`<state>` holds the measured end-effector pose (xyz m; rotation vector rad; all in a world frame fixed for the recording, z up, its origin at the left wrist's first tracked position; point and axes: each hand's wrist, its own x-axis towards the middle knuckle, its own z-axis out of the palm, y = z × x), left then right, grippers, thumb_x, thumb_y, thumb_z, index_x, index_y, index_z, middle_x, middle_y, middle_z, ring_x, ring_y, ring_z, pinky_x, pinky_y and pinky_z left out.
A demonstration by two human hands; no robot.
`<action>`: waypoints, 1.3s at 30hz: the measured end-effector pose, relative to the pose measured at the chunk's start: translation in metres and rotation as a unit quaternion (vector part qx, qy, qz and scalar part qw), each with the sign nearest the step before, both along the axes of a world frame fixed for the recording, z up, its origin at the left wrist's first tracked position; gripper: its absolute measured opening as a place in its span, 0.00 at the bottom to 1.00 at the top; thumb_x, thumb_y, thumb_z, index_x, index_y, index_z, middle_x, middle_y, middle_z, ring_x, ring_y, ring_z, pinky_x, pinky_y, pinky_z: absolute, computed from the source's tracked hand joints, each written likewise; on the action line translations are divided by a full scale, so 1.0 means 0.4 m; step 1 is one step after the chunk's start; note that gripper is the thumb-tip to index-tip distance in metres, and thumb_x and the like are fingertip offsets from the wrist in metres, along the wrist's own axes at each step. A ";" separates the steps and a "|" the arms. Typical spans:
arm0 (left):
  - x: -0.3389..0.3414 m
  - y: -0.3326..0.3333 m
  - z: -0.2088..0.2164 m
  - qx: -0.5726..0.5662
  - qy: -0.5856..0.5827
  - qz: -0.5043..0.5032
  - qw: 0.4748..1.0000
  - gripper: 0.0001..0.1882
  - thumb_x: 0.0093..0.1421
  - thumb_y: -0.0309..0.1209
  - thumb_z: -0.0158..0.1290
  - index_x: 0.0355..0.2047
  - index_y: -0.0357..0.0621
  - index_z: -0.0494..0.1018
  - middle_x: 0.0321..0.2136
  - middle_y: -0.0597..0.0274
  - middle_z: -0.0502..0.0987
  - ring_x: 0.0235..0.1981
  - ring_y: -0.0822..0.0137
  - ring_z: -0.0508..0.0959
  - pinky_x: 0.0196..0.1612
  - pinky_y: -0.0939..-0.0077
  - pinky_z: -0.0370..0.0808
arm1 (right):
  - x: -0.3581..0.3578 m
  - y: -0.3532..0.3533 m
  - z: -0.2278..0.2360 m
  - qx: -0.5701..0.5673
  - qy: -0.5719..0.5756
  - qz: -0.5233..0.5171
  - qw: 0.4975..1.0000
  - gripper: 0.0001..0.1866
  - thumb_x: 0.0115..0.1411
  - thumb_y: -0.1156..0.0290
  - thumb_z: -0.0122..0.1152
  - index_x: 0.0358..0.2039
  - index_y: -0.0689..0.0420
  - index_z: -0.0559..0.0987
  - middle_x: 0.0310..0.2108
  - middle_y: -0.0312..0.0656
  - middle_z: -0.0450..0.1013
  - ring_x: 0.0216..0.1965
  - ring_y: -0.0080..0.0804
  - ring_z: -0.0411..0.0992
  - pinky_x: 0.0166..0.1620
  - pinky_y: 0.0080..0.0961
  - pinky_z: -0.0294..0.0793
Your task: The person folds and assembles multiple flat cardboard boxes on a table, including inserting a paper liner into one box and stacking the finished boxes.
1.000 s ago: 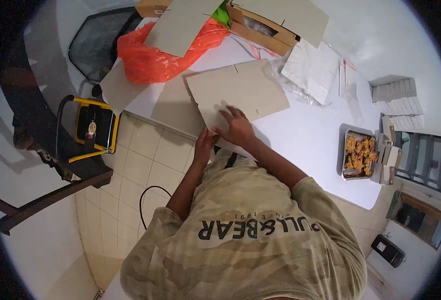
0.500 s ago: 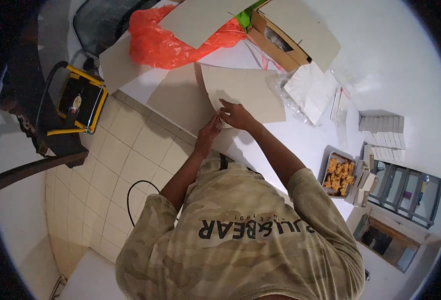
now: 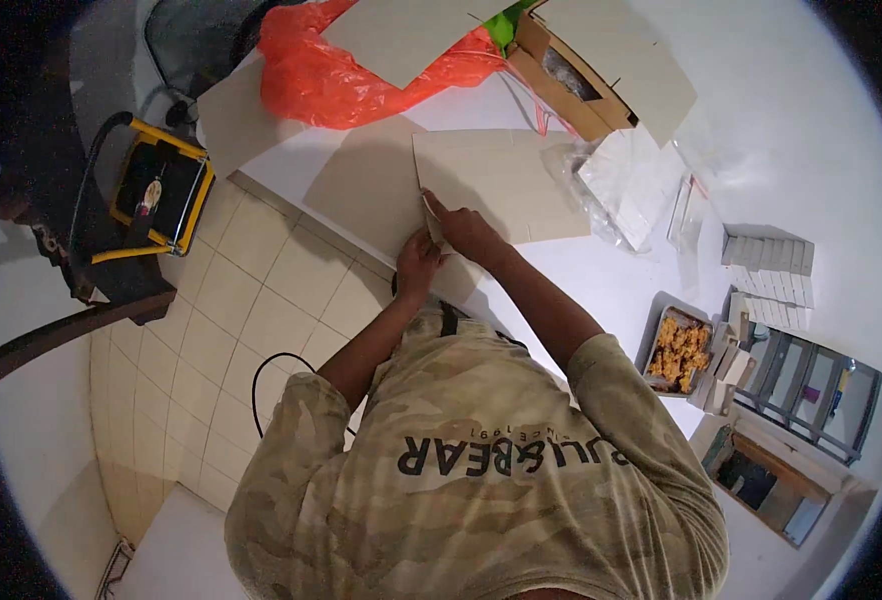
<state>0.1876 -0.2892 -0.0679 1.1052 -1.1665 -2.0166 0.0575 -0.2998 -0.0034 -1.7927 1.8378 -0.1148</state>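
Cardboard sheet (image 3: 516, 190), long axis left to right

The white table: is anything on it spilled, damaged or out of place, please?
Nothing looks clearly spilled or damaged. Only the red plastic bag looks untidy: it lies crumpled at the far side, with a flat cardboard sheet slanting across it.

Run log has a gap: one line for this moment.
left hand: at flat beige cardboard sheet; right hand: on its left edge; crumpled red plastic bag: beyond
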 end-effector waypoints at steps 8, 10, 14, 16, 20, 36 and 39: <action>0.061 -0.066 0.001 0.098 -0.067 0.095 0.988 0.09 0.55 0.25 0.46 0.36 0.37 0.64 0.31 0.61 0.69 0.32 0.70 0.70 0.33 0.75 0.73 | -0.167 0.051 0.185 -0.194 -0.076 -0.147 0.967 0.18 0.46 0.83 0.47 0.39 0.59 0.71 0.30 0.47 0.72 0.28 0.37 0.71 0.32 0.28 0.70; 0.133 -0.102 -0.019 0.092 -0.062 0.124 0.986 0.10 0.55 0.25 0.46 0.38 0.37 0.63 0.31 0.61 0.68 0.31 0.70 0.70 0.32 0.75 0.73 | -0.303 0.148 0.316 -0.258 -0.105 -0.215 0.936 0.15 0.47 0.84 0.47 0.38 0.62 0.71 0.32 0.43 0.73 0.27 0.29 0.70 0.31 0.22 0.69; 0.246 -0.165 -0.030 0.064 -0.081 0.162 0.981 0.13 0.55 0.24 0.46 0.41 0.38 0.62 0.33 0.60 0.68 0.31 0.69 0.70 0.34 0.75 0.72 | -0.388 0.367 0.602 -0.283 0.018 -0.405 0.869 0.22 0.53 0.81 0.47 0.50 0.56 0.64 0.37 0.45 0.71 0.34 0.26 0.69 0.37 0.23 0.70; 0.296 -0.211 -0.051 0.072 -0.077 0.172 0.979 0.13 0.55 0.24 0.47 0.41 0.39 0.62 0.34 0.60 0.67 0.31 0.69 0.69 0.36 0.75 0.71 | -0.454 0.517 0.640 -0.315 0.056 -0.447 0.836 0.29 0.54 0.80 0.48 0.56 0.51 0.55 0.38 0.45 0.71 0.37 0.26 0.68 0.39 0.22 0.70; 0.353 -0.242 -0.072 0.069 -0.061 0.194 0.977 0.13 0.55 0.25 0.47 0.41 0.42 0.62 0.35 0.61 0.67 0.32 0.69 0.70 0.36 0.75 0.71 | -0.431 0.663 0.668 -0.409 0.067 -0.494 0.764 0.28 0.54 0.79 0.50 0.55 0.54 0.56 0.38 0.44 0.71 0.38 0.23 0.68 0.40 0.20 0.69; -0.007 0.125 0.077 -0.234 -0.143 -0.429 0.861 0.18 0.51 0.25 0.49 0.44 0.40 0.64 0.40 0.58 0.69 0.37 0.65 0.71 0.42 0.72 0.68 | 0.081 0.839 0.037 -0.256 -0.204 -0.383 0.864 0.22 0.43 0.77 0.54 0.43 0.52 0.71 0.35 0.42 0.71 0.36 0.39 0.70 0.39 0.27 0.71; -0.091 0.236 0.082 -0.409 -0.113 -0.440 0.791 0.23 0.50 0.27 0.52 0.47 0.40 0.60 0.45 0.53 0.65 0.40 0.63 0.70 0.42 0.70 0.68 | 0.049 0.803 0.025 -0.194 -0.256 -0.357 0.877 0.20 0.45 0.77 0.54 0.42 0.56 0.71 0.33 0.43 0.71 0.33 0.37 0.71 0.36 0.27 0.71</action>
